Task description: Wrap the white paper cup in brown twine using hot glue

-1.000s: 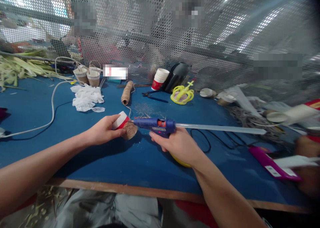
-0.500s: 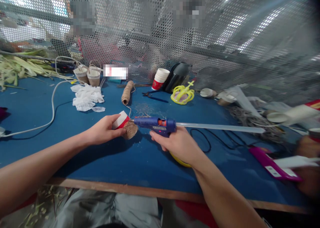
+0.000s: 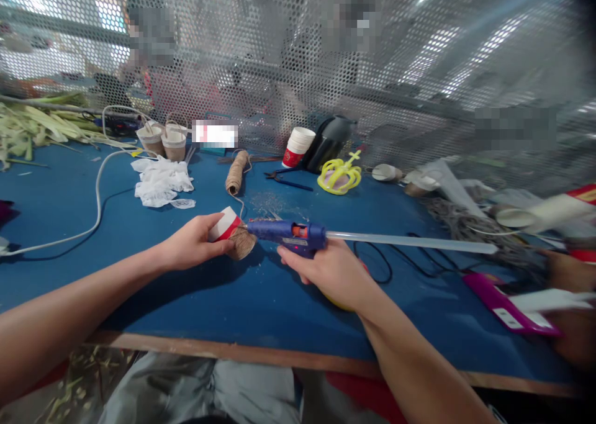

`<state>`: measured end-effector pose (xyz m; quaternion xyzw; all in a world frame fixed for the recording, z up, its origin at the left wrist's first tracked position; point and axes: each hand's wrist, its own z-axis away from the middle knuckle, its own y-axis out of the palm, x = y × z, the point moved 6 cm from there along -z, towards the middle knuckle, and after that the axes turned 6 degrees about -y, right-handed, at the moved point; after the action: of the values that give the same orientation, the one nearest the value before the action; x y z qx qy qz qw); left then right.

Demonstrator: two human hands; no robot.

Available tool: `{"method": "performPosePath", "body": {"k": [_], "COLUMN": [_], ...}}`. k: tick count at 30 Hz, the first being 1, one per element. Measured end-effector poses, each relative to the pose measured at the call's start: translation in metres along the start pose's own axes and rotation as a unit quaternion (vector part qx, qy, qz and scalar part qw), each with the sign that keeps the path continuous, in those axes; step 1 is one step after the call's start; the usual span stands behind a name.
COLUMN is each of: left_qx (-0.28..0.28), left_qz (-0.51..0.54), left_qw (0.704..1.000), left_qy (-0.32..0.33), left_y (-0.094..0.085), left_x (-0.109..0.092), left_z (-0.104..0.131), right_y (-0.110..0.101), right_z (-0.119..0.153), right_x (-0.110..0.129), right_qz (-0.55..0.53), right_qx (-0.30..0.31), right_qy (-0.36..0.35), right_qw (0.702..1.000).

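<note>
Head cam: L hand (image 3: pixel 198 241) w/ cup (image 3: pixel 229 227), R hand (image 3: pixel 333 269) w/ glue gun (image 3: pixel 274 230)

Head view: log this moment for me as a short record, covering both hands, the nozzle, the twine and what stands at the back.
Left hand: holds a tilted red-and-white paper cup, partly wrapped in brown twine
Right hand: grips a blue glue gun
Nozzle: at the cup's wrapped part; touching or just apart, cannot tell
Glue stick: sticks out behind the gun
Twine roll: lies beyond the cup, a strand trailing toward it
Back: stacked cups, pliers, yellow crown-shaped piece
</note>
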<state>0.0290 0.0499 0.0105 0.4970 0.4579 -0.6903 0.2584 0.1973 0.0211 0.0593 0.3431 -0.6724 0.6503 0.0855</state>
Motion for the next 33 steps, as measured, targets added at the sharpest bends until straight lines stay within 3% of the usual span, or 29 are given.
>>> {"method": "performPosePath", "body": {"k": [33], "left_qx": [0.002], "left_qz": [-0.015], "left_qw": [1.0], "left_qy": [0.022], "left_y": [-0.0004], "left_x": [0.0006], "left_z": [0.0001], "right_y": [0.0016], "right_z": [0.0017], "right_x": [-0.0024], "right_qz": [-0.024], "right_qx": [0.009], "right_qy": [0.019], "right_qw": [1.0]}}
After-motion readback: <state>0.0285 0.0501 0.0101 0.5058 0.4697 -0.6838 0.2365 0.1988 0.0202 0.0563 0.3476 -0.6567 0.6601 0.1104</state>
